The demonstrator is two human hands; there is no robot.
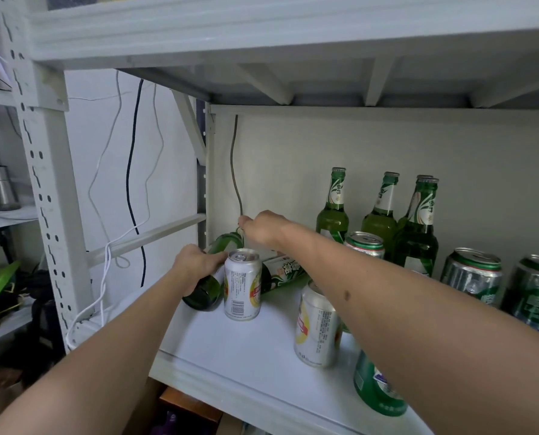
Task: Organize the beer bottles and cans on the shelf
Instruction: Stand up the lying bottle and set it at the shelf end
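A green beer bottle lies tilted at the left end of the white shelf. My left hand grips its body near the base, and my right hand grips its neck at the back. A second green bottle lies on its side behind a white and yellow can. Another white and yellow can stands under my right forearm. Several upright green bottles line the back wall, with silver and green cans in front of them. A green can stands near the front edge.
The shelf above hangs low over the bottles. A perforated upright post bounds the left side, with white and black cables hanging behind it. A neighbouring shelf at left holds a metal cup and clutter.
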